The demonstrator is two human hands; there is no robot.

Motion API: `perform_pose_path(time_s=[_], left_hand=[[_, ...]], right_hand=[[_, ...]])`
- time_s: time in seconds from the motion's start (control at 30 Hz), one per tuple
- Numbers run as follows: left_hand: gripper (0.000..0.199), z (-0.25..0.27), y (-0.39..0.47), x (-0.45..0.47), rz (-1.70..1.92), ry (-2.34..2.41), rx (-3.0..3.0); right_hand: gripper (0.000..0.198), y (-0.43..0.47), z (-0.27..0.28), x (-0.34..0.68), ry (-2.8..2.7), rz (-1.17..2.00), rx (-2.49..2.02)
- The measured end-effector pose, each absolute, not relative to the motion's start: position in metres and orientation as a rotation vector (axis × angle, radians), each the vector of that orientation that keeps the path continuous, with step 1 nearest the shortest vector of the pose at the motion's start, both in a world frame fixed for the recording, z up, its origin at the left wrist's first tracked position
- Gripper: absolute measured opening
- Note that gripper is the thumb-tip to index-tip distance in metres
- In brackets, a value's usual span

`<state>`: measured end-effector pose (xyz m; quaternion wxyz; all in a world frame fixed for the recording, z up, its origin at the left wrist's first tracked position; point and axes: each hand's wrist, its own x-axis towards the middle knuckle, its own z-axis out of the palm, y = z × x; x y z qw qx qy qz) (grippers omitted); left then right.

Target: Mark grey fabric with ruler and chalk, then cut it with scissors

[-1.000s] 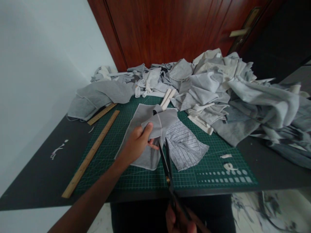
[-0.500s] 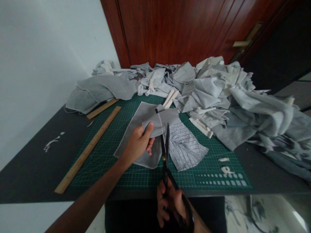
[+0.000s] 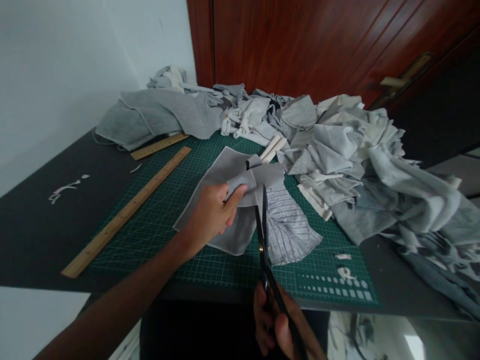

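Note:
My left hand pinches a light grey fabric piece between thumb and fingers, holding it over the mat. My right hand is wrapped round the handles of black scissors. Their blades point away from me and stand slightly apart at the lower edge of the held fabric. Beneath it lies a flat grey cloth panel, and to the right a striped, pleated grey piece. Behind the held piece are cream fabric strips.
A green cutting mat covers the table's middle. Wooden rulers lie on the left, with small scraps beyond. Heaps of grey and cream cloth fill the back and right, before a wooden door.
The camera view has turned slightly. The scissor blades have come closer together at the fabric's edge. My left hand still grips the fabric.

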<state>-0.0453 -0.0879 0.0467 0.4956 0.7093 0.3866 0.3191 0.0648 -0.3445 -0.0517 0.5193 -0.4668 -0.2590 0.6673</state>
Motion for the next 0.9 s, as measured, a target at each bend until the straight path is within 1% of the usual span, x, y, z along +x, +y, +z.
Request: perform_pose_path(time_s=[0.13,0.23,0.57,0.73,0.9], left_hand=[[0.063,0.047,-0.090,-0.047,0.790,0.911,1.774],[0.064,0.047,-0.090,-0.047,0.809,0.891,1.779],[0.059,0.047,-0.090,-0.046,0.748,0.926,1.741],[0.058,0.046,-0.089,-0.044,0.714,0.925,1.757],[0.057,0.047,-0.091,-0.044,0.734,0.922,1.775]], right_hand=[[0.060,-0.346,-0.029,0.077,-0.672,1.564,-1.283],[0.057,-0.342,-0.010,0.079,-0.677,1.574,-1.324],[0.069,-0.330,0.029,0.072,-0.688,1.429,-1.431],[0.069,-0.324,0.037,0.068,-0.689,1.456,-1.440],[0.071,-0.326,0.040,0.068,-0.670,1.410,-1.511]])
